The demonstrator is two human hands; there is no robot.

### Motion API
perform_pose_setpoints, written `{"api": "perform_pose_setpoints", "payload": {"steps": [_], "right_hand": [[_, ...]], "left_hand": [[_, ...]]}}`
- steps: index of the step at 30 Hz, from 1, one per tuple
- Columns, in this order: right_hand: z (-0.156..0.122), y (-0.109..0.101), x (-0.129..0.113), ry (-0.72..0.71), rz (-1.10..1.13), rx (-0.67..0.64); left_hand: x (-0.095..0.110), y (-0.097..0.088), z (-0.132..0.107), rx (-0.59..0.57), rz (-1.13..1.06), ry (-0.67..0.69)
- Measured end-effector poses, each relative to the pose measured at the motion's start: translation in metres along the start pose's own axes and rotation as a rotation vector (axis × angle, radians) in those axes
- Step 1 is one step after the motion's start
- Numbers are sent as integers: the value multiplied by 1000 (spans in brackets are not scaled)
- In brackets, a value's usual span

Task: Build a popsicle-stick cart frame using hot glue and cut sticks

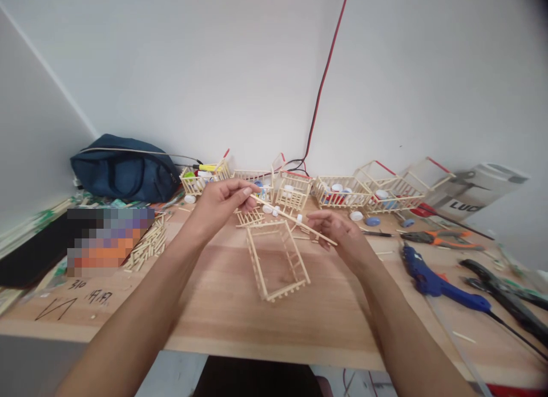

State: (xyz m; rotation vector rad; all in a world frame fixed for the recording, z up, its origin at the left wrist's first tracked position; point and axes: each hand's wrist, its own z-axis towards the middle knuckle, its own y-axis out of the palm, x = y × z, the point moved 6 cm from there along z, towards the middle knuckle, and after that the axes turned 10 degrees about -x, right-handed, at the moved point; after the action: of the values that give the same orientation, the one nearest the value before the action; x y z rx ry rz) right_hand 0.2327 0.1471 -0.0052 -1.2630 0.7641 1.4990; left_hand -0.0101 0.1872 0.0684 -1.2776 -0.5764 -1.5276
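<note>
My left hand (226,200) pinches the upper left end of a thin wooden stick (286,215). The stick slants down to the right, and the curled fingers of my right hand (336,231) close around its lower end. Below the stick, an open rectangular frame of glued wooden sticks (256,260) rests on the table, with short stick ends poking out along its edges. Behind the left hand's fingertips lies a small flat stick grid (249,217). Small white caps (268,209) show close to the stick; whether they touch it I cannot tell.
Several small stick carts (342,197) line the wall, some holding bottle caps. At right lie a blue glue gun (440,283), orange-handled pliers (445,237) and a black-handled tool (505,294). A blue bag (126,169) and a pile of cut sticks (149,240) are at left.
</note>
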Motion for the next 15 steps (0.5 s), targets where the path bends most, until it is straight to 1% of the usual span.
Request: {"api": "perform_pose_setpoints", "payload": {"steps": [3,6,8,10,11,15], "right_hand": [[0,4,-1,42,-114,-3],[0,7,-2,84,-212,-9],[1,10,-3,81,-286,-27],[1,11,-6,37,-409,-28],[1,10,-8,5,-484,-12],[1,6,-15,-162,-722,22]], "left_hand": [[2,-4,-26,164,88,13],[-10,-1,-48,246,130,25],[-20,1,-58,285,116,17],[-24,4,-62,306,121,29],[-23,5,-62,303,146,53],[-10,10,-62,252,329,191]]}}
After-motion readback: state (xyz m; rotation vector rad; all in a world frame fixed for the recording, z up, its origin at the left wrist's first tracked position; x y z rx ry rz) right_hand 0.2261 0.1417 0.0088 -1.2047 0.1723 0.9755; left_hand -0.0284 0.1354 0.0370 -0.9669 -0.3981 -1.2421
